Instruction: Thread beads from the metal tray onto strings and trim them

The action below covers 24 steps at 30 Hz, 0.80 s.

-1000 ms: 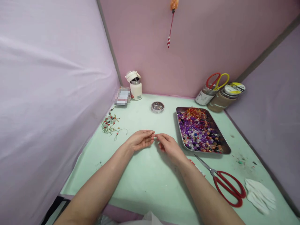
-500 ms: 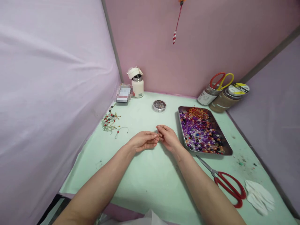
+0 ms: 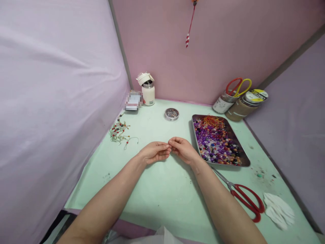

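My left hand point(image 3: 156, 152) and my right hand point(image 3: 181, 148) meet fingertip to fingertip over the middle of the table. Both are closed in a pinch; whatever lies between the fingers is too small to make out. To the right of my right hand stands a metal tray point(image 3: 245, 159) filled with purple, clear, orange and black beads point(image 3: 215, 142). Orange and red cord point(image 3: 213, 121) is heaped at the tray's far end. Beyond my hands sits a small round clear case point(image 3: 172, 114) of tiny parts. Beaded strings point(image 3: 120, 131) lie in a tangle left of my left hand.
Red-handled scissors point(image 3: 243, 196) rest near the tray beside a white glove point(image 3: 279, 210). A cream flask point(image 3: 148, 93) with its lid raised stands at the back left. A jar holding scissors point(image 3: 224, 101) and a brown jar point(image 3: 237, 110) stand back right. A beaded cord point(image 3: 189, 27) hangs above.
My right fingers have drawn in closer and now meet the left fingertips in a tighter pinch. The left hand has hardly moved. The view has shifted slightly.
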Motion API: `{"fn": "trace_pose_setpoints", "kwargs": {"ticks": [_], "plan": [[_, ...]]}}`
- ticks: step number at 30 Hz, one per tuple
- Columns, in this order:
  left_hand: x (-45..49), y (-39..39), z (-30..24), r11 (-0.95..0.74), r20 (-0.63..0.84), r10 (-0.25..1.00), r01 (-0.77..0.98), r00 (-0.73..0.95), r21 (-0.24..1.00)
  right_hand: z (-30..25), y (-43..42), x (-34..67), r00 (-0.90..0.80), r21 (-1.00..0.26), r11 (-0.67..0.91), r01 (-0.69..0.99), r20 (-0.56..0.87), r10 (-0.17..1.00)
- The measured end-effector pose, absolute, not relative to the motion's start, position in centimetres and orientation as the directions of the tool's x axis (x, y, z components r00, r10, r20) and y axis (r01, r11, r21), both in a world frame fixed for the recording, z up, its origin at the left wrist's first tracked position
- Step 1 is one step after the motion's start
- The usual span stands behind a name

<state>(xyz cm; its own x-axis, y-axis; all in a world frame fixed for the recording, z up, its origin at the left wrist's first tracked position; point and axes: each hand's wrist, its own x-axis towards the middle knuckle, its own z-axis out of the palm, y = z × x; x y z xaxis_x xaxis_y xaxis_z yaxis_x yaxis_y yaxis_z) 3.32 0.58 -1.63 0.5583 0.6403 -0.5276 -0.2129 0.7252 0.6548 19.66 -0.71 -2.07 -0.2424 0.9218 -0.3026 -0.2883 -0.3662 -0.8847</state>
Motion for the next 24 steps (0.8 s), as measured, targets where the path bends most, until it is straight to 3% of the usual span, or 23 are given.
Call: {"fn": "trace_pose_setpoints", "kwargs": {"ticks": [7, 11, 15, 19, 24], "plan": [[3.5, 0.4, -1.7, 0.671, -0.522, 0.700, -0.197, 0.487, 0.715, -2.3, -0.6, 19.5, -0.122, -0.941, -0.267, -0.208, -0.246, 0.961], [3.6, 0.2, -1.3, 0.574, -0.485, 0.785, -0.160, 0.387, 0.803, -0.8, -2.8, 20.1, -0.086, -0.971, -0.219, 0.092, -0.227, 0.970], [3.6, 0.1, -0.7, 0.536, -0.471, 0.815, -0.128, 0.338, 0.835, 1.4, -8.0, 22.8, -0.023, -0.921, -0.130, 0.367, -0.149, 0.989], [3.5, 0.1, -0.1, 0.533, -0.477, 0.814, -0.099, 0.331, 0.840, 2.6, -13.7, 28.6, 0.115, -0.749, -0.221, 0.624, -0.192, 0.975], [3.6, 0.4, 0.2, 0.530, -0.488, 0.815, -0.061, 0.312, 0.846, 2.3, -18.0, 35.0, 0.377, -0.388, -0.428, 0.816, -0.204, 0.904]]}}
